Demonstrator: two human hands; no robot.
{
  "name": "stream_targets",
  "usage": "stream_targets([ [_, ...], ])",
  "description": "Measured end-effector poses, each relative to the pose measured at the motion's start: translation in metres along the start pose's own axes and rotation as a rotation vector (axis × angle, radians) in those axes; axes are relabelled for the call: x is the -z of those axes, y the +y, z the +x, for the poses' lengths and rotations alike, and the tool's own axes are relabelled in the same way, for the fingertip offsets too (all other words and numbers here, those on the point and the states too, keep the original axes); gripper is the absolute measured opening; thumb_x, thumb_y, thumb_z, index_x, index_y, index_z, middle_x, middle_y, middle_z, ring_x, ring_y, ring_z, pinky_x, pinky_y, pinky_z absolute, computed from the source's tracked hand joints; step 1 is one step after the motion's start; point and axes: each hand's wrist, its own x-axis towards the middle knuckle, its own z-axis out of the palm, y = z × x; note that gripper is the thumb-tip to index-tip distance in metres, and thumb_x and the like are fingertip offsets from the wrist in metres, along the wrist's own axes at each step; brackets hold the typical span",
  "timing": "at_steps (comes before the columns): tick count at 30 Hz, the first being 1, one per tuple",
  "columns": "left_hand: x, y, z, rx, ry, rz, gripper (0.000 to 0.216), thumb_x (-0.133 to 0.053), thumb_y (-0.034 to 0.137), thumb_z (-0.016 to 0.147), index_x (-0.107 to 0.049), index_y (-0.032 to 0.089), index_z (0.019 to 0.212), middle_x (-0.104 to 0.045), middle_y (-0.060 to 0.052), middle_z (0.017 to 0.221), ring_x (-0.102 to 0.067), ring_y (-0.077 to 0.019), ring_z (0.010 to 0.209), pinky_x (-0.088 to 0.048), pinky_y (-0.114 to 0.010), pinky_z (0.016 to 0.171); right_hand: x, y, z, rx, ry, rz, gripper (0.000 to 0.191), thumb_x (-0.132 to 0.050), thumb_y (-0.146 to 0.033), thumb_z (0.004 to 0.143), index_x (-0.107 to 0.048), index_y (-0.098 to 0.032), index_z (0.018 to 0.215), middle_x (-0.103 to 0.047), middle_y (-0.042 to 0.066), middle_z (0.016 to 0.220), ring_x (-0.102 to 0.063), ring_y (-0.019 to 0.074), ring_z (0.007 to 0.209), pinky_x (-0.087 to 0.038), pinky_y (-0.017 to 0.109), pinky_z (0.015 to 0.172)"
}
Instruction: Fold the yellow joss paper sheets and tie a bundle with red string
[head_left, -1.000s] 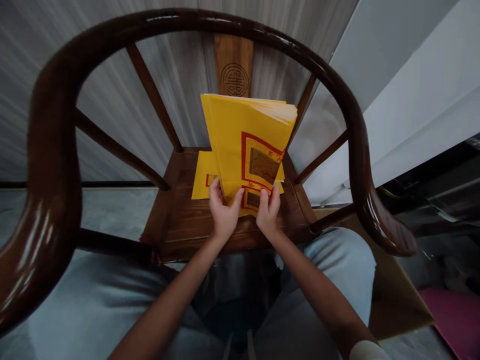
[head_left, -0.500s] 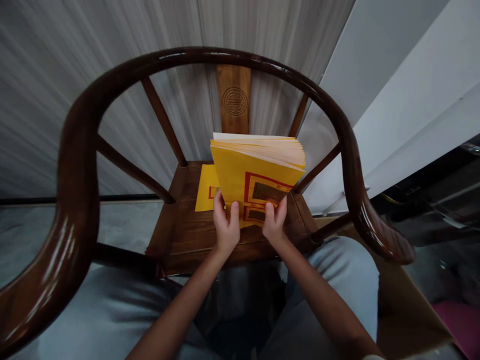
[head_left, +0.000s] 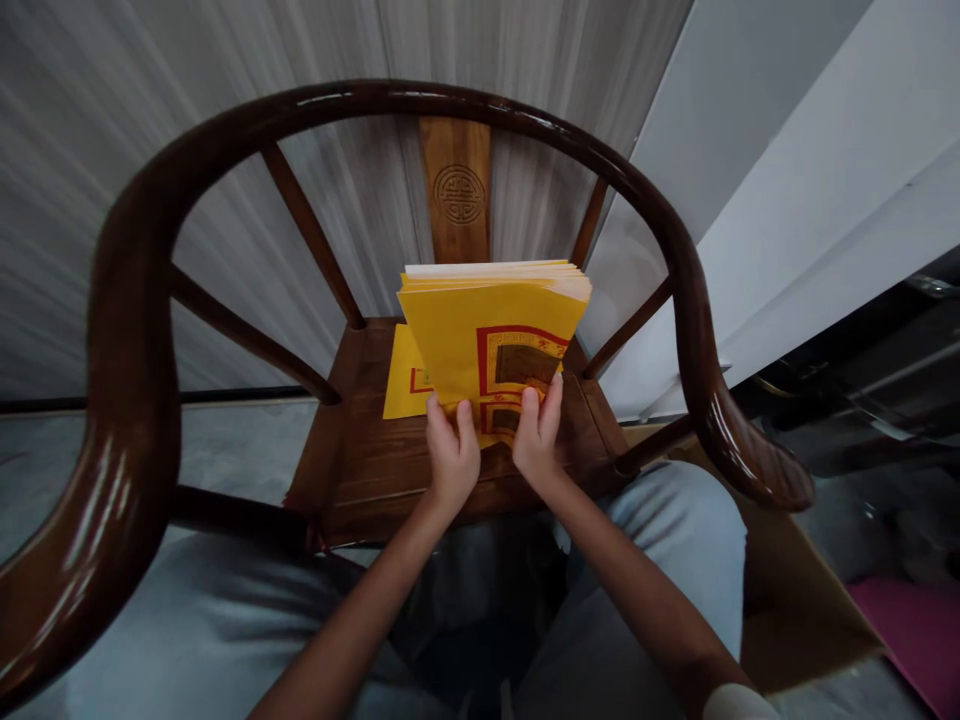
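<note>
Both my hands grip a thick stack of yellow paper sheets (head_left: 446, 340) with red-framed printing, held upright just above a wooden chair seat. My left hand (head_left: 453, 455) is closed on the stack's lower left edge, thumb on the front. On the lower right, my right hand (head_left: 537, 435) pinches it the same way. White inner faces of the sheets show along the top. Behind the stack, on the left of the seat, lies another yellow printed paper (head_left: 403, 385), partly hidden.
The dark wooden armchair (head_left: 390, 480) curves its rail around the seat, with a carved back splat (head_left: 459, 195). A cardboard box (head_left: 802, 600) stands right of my knee, near a pink object (head_left: 907, 640). Grey panelling (head_left: 337, 50) rises behind.
The stack has turned slightly and its sheets sit more evenly along the top. My right hand has shifted a little left, and the whole view has moved slightly.
</note>
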Motion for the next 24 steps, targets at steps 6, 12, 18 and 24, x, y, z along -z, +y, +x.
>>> stream_targets([
  [6,-0.004,0.009,-0.005,0.037,0.009,0.004,0.033,-0.052,0.051,0.106,-0.056,0.02,0.12,-0.074,-0.012,0.111,-0.073,-0.0226,0.101,-0.057,-0.034,0.089,0.002,-0.012,0.002,0.021,0.009,-0.093,0.044,-0.043,-0.048,0.103,-0.045,-0.022,0.138,-0.058,0.02,0.137,-0.056,0.0283,0.136,-0.044,0.05,0.121],
  [12,0.003,0.013,0.009,0.087,-0.1,-0.074,0.028,-0.059,0.048,0.103,-0.062,0.022,0.113,-0.076,-0.008,0.105,-0.073,-0.0217,0.101,-0.058,-0.034,0.093,0.006,-0.013,0.01,0.017,-0.01,-0.068,0.038,-0.044,-0.049,0.103,-0.043,-0.022,0.129,-0.064,0.018,0.125,-0.066,0.0266,0.119,-0.055,0.043,0.107],
  [18,0.024,0.011,0.043,0.093,-0.362,-0.181,0.044,-0.074,0.06,0.088,-0.074,0.017,0.101,-0.08,-0.011,0.103,-0.076,-0.0269,0.096,-0.063,-0.039,0.091,0.016,-0.024,0.029,-0.016,-0.058,-0.005,0.028,-0.048,-0.049,0.101,-0.05,-0.024,0.111,-0.068,0.012,0.11,-0.069,0.0241,0.107,-0.059,0.041,0.103],
  [24,0.027,0.013,0.051,0.451,-0.437,-0.447,0.068,-0.076,0.075,0.081,-0.075,0.019,0.12,-0.08,-0.014,0.114,-0.077,-0.0336,0.109,-0.065,-0.046,0.095,0.017,-0.033,0.039,-0.156,-0.299,0.125,0.027,-0.054,-0.046,0.099,-0.051,-0.024,0.113,-0.071,0.01,0.12,-0.071,0.0229,0.114,-0.06,0.038,0.102],
])
